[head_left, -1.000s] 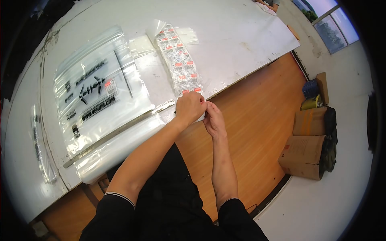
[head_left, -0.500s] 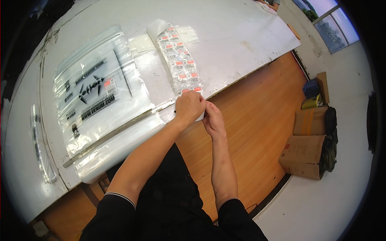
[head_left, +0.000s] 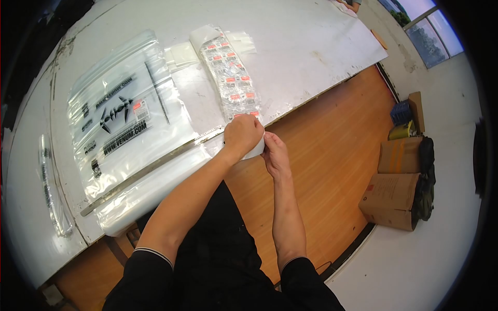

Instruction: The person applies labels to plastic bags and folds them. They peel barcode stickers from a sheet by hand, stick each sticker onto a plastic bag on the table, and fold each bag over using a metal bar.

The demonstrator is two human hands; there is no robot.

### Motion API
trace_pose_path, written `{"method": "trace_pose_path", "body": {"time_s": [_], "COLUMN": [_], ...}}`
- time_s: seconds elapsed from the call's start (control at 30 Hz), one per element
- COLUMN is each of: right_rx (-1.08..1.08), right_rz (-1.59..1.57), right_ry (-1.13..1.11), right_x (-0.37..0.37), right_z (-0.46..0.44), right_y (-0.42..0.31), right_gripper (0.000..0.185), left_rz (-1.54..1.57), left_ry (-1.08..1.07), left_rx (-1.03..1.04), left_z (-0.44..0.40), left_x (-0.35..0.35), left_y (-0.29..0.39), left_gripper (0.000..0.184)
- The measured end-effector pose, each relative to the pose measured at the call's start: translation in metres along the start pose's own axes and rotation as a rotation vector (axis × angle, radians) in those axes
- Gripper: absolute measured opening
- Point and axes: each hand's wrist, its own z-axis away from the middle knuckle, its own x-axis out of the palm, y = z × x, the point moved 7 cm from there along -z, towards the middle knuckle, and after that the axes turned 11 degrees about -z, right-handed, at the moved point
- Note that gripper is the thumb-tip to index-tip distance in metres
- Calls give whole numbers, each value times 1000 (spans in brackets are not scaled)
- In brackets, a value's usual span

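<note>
A long strip of label stickers (head_left: 236, 78) with red and black print lies on the white table, its near end reaching the table's front edge. My left hand (head_left: 243, 136) is closed at that near end, fingers curled over it. Just to its right, my right hand (head_left: 276, 154) pinches at the strip's pale end, thumb and fingers together; what exactly sits between the fingertips is too small to tell. To the left lies a stack of clear printed plastic bags (head_left: 124, 114), with one label on the top bag.
Rolled clear plastic (head_left: 155, 189) lies along the front edge, and a narrow wrapped bundle (head_left: 52, 186) at far left. Pale flat packets (head_left: 181, 56) sit behind the strip. Cardboard boxes (head_left: 391, 199) stand at right. Another person's arm (head_left: 355, 5) shows at the far table edge.
More of the pale backing shows beneath my hands. My left hand has shifted slightly up and left, and a small gap has opened between the hands.
</note>
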Motion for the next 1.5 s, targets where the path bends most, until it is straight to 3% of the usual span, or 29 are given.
{"method": "trace_pose_path", "body": {"time_s": [0.2, 0.3, 0.4, 0.5, 0.8, 1.1, 1.3, 1.5], "right_rx": [-6, -16, -16, -25, -84, -147, -67, 64], "right_rz": [119, 116, 143, 142, 204, 200, 220, 92], "right_ry": [120, 112, 132, 146, 216, 329, 138, -151], "right_x": [-9, -9, -9, -6, -22, -33, 29, 89], "right_z": [2, 4, 5, 10, 19, 44, 93, 118], "right_y": [1, 0, -2, -4, -7, 3, 12, 28], "right_gripper": [22, 21, 22, 24, 33, 35, 28, 35], "left_rz": [131, 118, 181, 276, 820, 1129, 1024, 899], "left_ry": [-163, -130, -211, -107, -214, -246, -236, -139], "left_rx": [-110, -112, -238, -222, -309, -451, -264, -201], "left_z": [-11, -11, -5, 0, 74, 115, 132, 150], "left_x": [-27, -42, -54, -62, -90, -83, -95, -106], "left_y": [-15, -26, -38, -55, -64, -85, -90, -90], "left_gripper": [23, 23, 24, 25, 25, 22, 22, 18]}}
